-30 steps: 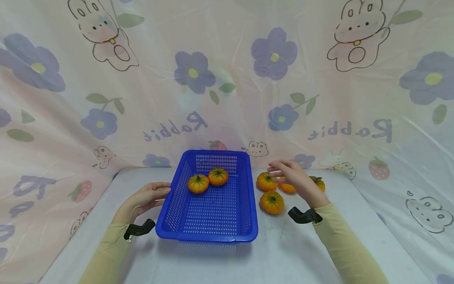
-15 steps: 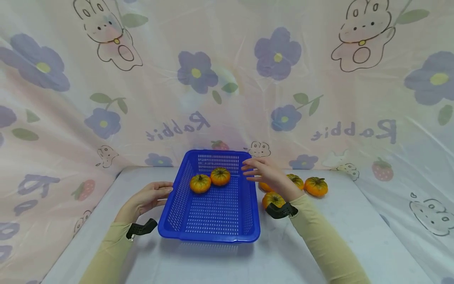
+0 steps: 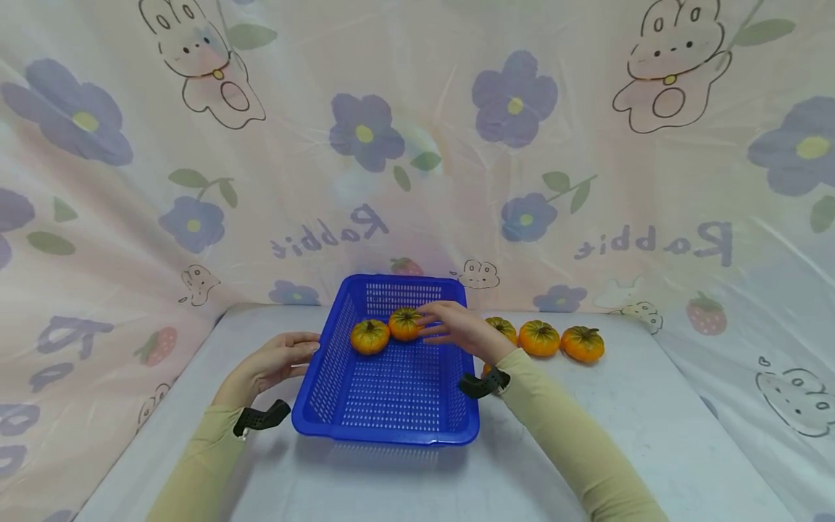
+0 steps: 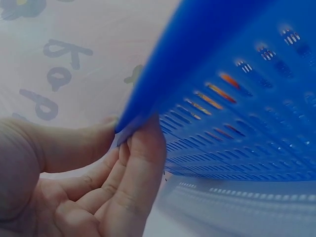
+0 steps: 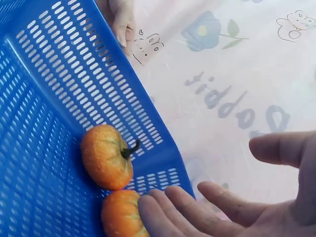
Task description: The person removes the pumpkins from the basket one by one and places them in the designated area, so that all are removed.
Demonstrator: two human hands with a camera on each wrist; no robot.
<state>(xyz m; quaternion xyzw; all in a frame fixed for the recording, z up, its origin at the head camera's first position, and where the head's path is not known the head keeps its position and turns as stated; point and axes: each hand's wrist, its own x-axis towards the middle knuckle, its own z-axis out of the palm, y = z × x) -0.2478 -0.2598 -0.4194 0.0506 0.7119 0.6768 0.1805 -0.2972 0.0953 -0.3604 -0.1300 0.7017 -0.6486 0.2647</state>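
Note:
A blue plastic basket [image 3: 385,437] with slotted walls stands mid-table, with two small orange pumpkins inside. One pumpkin [image 3: 370,337] sits to the left. The other pumpkin [image 3: 402,324] touches it on the right, partly behind my right fingertips in the head view. My left hand [image 3: 274,366] pinches the basket's left rim; the left wrist view has the thumb [image 4: 81,145] outside and curled fingers under the edge. My right hand [image 3: 459,330] is over the basket's right side, fingers extended and thumb apart, holding nothing. In the right wrist view its fingertips overlap the nearer pumpkin [image 5: 121,215]; contact is unclear.
Right of the basket several more pumpkins lie on the white table [image 3: 626,435]: one [image 3: 501,328] beside my right wrist, a middle one [image 3: 538,338], a right one [image 3: 583,344], and another mostly hidden by my wrist. A printed rabbit curtain [image 3: 430,203] rises behind.
My right hand has moved left from above the loose pumpkins to over the basket. My left hand stays at the left rim. The head view has shifted slightly.

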